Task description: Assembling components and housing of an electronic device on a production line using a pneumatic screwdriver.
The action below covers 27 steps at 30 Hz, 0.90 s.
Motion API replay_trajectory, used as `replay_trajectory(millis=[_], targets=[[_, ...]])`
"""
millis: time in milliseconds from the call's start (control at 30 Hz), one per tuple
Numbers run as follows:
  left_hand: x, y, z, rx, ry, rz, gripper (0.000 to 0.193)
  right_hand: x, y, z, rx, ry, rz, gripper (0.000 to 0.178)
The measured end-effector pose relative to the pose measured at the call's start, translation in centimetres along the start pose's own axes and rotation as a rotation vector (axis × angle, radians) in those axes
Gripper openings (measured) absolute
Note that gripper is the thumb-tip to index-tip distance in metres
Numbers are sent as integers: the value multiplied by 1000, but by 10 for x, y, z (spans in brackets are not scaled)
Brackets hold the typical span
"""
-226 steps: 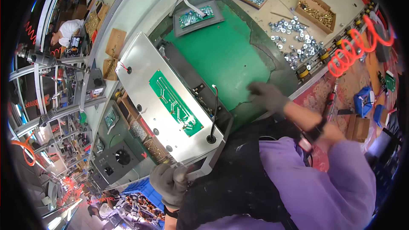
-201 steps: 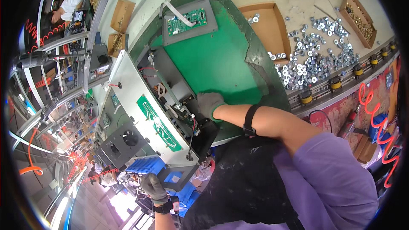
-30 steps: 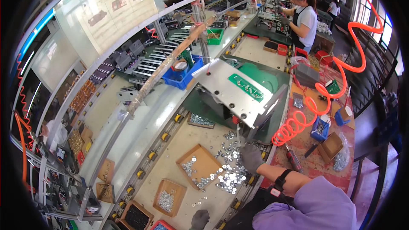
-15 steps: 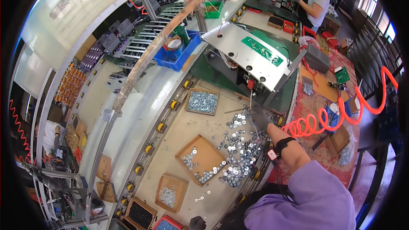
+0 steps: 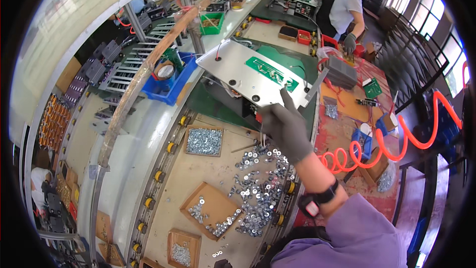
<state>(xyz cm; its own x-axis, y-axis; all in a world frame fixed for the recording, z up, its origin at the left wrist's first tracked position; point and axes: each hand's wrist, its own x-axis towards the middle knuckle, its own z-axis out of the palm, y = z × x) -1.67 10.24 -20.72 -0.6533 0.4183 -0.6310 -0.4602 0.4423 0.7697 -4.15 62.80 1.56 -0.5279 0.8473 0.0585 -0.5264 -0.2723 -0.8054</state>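
My right hand (image 5: 288,131), in a dark grey glove, is raised over the near edge of a tilted white metal panel (image 5: 237,64). Its index finger stretches up toward a green circuit board (image 5: 270,72) on the panel; the other fingers bend left, partly hidden. I see nothing plainly held in it. A red connector (image 5: 258,117) with thin wires hanging below shows beside these fingers; whether they touch is unclear. Loose washer-headed screws (image 5: 258,188) lie heaped below the hand. Of my left hand (image 5: 223,264) only a dark gloved bit shows at the lower edge, its fingers indistinct.
Cardboard trays of small hardware, a full screw tray (image 5: 204,140) and a partly filled tray (image 5: 198,196), sit along the roller line. A coiled red air hose (image 5: 391,144) hangs at right over a red bench (image 5: 317,208). A co-worker (image 5: 342,5) stands at the far right.
My right hand has risen from beside the screw heap to the panel's near edge, its index finger now extended. The whole view has shifted, with the scene sliding left.
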Motion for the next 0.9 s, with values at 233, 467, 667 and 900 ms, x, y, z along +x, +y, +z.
replay_trajectory(millis=[233, 467, 667, 900], targets=[[-9, 15, -10, -8, 33, 25, 26, 104, 45, 16, 415, 308, 119, 12], [-15, -26, -15, -89, 72, -71, 27, -35, 99, -13, -175, 50, 246, 68], [-17, -44, -32, -107, 35, -52, 28, -174, 113, -25, -609, -118, 787, 61], [-28, -36, -26, 20, 11, 54, 29, -242, 95, 2, -530, -396, 964, 61]])
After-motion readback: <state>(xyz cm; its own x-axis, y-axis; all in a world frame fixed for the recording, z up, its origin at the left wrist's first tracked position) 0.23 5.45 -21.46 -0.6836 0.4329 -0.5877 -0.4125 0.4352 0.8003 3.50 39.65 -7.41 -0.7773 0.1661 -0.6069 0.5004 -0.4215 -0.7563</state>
